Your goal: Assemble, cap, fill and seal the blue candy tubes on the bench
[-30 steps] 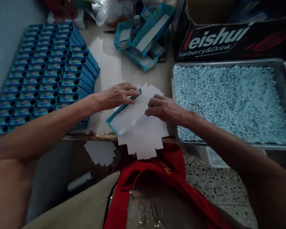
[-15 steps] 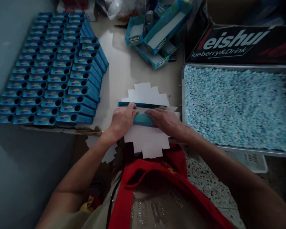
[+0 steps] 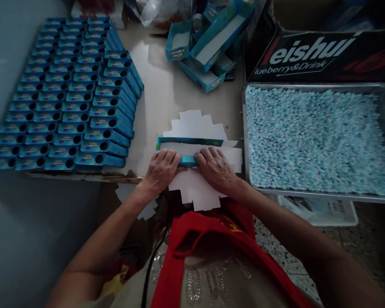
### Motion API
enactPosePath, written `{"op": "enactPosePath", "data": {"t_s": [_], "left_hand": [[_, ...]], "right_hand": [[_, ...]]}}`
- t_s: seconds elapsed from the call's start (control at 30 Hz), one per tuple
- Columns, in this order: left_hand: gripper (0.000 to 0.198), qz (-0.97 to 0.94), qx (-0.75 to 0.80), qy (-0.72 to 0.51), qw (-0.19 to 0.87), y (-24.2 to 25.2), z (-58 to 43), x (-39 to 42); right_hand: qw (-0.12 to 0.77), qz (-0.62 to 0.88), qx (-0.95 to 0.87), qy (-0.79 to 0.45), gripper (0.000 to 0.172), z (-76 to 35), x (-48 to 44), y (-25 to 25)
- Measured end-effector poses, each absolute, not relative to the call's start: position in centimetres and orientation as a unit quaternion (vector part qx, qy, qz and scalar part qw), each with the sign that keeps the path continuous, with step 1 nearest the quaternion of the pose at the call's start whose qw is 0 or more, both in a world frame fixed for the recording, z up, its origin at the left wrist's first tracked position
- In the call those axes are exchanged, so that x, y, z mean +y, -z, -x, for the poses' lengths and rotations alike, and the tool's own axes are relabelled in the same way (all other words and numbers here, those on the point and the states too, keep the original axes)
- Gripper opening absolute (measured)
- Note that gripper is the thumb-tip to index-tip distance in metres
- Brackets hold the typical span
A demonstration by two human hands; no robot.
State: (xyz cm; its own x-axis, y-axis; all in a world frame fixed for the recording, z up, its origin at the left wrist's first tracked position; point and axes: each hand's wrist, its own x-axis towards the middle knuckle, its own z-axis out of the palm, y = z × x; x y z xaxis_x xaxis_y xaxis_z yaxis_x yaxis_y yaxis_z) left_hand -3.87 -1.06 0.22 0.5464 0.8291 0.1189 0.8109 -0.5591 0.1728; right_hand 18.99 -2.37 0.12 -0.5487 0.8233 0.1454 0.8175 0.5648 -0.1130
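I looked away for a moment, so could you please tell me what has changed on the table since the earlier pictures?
The open box, slanted a second ago, now lies straight across. The left hand has gone from its far side to its near side; the right hand, then at its right, now also holds the near side. The stacked boxes and metal tray stayed as they were.

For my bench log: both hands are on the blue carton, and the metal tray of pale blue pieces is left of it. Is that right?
One slip: in the head view, the metal tray of pale blue pieces is right of the blue carton. The rest stands.
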Motion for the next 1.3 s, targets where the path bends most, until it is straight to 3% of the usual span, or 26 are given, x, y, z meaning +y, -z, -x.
{"op": "enactPosePath", "data": {"t_s": [0.27,0.43,0.5,0.63,0.7,0.77,0.87,0.93,1.07,1.17,1.3], "left_hand": [[0.025,-0.874,0.484,-0.04,0.015,-0.2,3.4,-2.0],[0.017,-0.86,0.508,-0.011,0.049,-3.5,2.7,-5.1],[0.011,-0.865,0.49,-0.027,0.108,-5.8,2.2,-5.1],[0.034,-0.828,0.538,-0.084,0.131,-7.8,0.1,-0.9],[0.056,-0.781,0.597,-0.097,0.159,-6.8,-1.3,1.8],[0.065,-0.734,0.638,-0.109,0.206,-5.1,-2.5,3.5],[0.052,-0.703,0.636,-0.126,0.291,-3.1,-3.8,3.8],[0.054,-0.695,0.626,-0.132,0.328,-2.5,-4.3,3.4],[0.054,-0.677,0.63,-0.199,0.323,-1.8,-4.5,2.8],[0.044,-0.677,0.619,-0.273,0.29,-1.2,-4.2,1.7],[0.037,-0.684,0.595,-0.324,0.269,-1.1,-3.7,-0.1]], "right_hand": [[-0.004,0.499,-0.858,-0.124,0.03,-17.9,-2.7,-1.0],[-0.025,0.347,-0.915,-0.206,0.01,-21.0,-1.7,-2.8],[-0.031,0.269,-0.944,-0.188,0.016,-22.5,-1.7,-3.7],[-0.024,0.215,-0.97,-0.114,0.011,-24.2,-1.8,-4.8],[0.0,0.218,-0.971,-0.096,0.013,-24.7,-1.9,-4.5],[0.053,0.225,-0.966,-0.111,0.013,-25.2,-2.3,-3.8],[0.201,0.29,-0.923,-0.156,0.009,-25.2,-3.1,-2.4],[0.289,0.419,-0.847,-0.155,0.018,-24.5,-3.6,-1.7],[0.298,0.653,-0.679,-0.153,0.057,-21.7,-3.7,-0.2],[0.311,0.692,-0.619,-0.203,0.06,-20.5,-3.6,1.1],[0.392,0.712,-0.516,-0.271,0.066,-20.4,-4.4,2.0]]}}
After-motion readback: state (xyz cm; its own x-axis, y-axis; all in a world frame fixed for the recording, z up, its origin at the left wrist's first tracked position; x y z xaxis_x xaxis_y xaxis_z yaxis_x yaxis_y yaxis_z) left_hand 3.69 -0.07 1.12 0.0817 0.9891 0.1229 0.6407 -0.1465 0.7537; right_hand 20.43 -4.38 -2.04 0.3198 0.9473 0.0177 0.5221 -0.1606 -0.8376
